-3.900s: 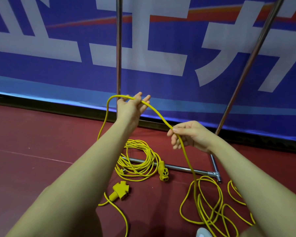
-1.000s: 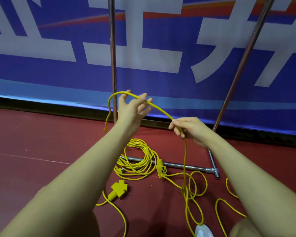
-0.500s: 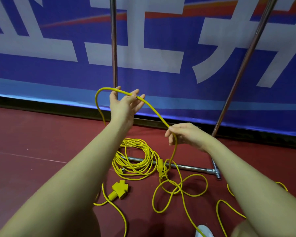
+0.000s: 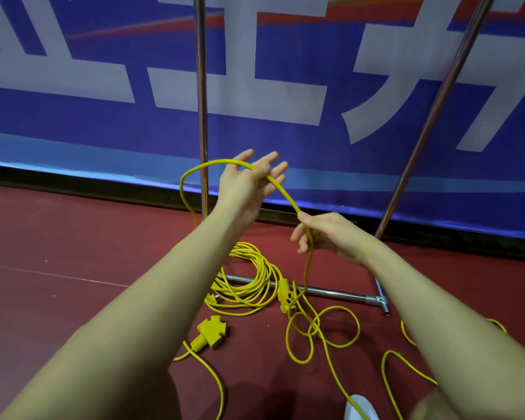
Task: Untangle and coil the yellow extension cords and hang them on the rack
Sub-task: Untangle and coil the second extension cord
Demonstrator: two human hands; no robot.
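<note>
The left hand [image 4: 245, 185] is raised with fingers spread and nearly straight, and a yellow cord [image 4: 281, 189] is draped over its palm; whether the thumb pins it cannot be told. The right hand [image 4: 326, 234] pinches the same cord between thumb and forefinger, the other fingers loosely curled. From this pinch the cord drops to loose tangled loops [image 4: 322, 331] on the red floor [image 4: 58, 237], passing a yellow socket block [image 4: 285, 295]. A second, coiled cord [image 4: 249, 277] lies over the base bar of the metal rack [image 4: 340, 294] — partly hidden by the left forearm. A three-way yellow plug [image 4: 212, 330] lies nearer the viewer. The rack's uprights run out of view at the top. The blue banner [image 4: 73, 122] bears large white characters, cut off and unreadable. A white object [image 4: 359, 408] at the bottom edge is cropped.
</note>
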